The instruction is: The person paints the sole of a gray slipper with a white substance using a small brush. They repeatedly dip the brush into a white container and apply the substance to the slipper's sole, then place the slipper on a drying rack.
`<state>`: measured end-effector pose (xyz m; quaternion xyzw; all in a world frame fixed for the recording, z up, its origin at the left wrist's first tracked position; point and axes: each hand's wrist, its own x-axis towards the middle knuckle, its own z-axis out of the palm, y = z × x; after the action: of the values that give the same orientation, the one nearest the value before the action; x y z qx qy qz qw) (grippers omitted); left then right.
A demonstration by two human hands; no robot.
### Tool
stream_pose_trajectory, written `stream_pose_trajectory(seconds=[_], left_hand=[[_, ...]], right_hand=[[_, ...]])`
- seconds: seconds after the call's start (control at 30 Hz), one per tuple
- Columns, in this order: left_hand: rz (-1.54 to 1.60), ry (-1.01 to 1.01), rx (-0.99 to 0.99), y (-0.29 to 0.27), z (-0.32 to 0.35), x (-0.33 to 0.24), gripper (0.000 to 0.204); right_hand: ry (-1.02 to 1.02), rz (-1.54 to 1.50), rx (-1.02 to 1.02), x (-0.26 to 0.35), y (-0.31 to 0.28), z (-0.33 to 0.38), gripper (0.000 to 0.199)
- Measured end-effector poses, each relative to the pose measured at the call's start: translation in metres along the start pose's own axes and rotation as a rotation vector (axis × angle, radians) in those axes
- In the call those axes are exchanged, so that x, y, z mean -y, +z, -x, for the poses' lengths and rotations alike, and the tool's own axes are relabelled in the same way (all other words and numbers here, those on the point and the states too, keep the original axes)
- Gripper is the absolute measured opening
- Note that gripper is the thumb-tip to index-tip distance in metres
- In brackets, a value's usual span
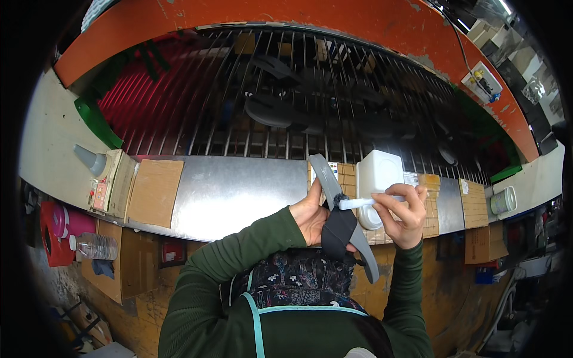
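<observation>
While I look down over the bench (233, 191), I see its metal top runs wide from left to right, with a rack of dark bars (286, 89) behind it and an orange frame (358, 21) above. Free room is mostly on the left part of the metal sheet; the right part carries a white container (379, 173) and cardboard pieces (156, 191).

My left hand (310, 215) has its grip closed on a grey shoe sole with a black strap (346, 232), held up in the air in front of my chest, just before the bench edge. I judge this sole is light and bends easily, so holding at the middle, where the strap sits, keeps it steady; the long ends would flop.

My right hand (406, 215) pinches a small white brush (364, 203), its dark tip touching the sole near the strap. I think the brush is very light and thin, maybe slippery if wet, so fingers close to the tip give control.
</observation>
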<state>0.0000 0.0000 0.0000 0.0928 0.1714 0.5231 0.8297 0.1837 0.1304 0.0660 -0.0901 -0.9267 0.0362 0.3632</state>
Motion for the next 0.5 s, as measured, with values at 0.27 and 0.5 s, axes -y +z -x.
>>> stream_pose_trajectory(seconds=[0.27, 0.5], left_hand=[[-0.026, -0.010, -0.033, -0.007, -0.004, 0.015, 0.106], [-0.225, -0.016, -0.114, 0.000, -0.004, 0.022, 0.103]], right_hand=[[0.100, -0.237, -0.031, -0.012, 0.001, -0.007, 0.022], [0.097, -0.179, -0.014, -0.013, 0.000, -0.029, 0.019]])
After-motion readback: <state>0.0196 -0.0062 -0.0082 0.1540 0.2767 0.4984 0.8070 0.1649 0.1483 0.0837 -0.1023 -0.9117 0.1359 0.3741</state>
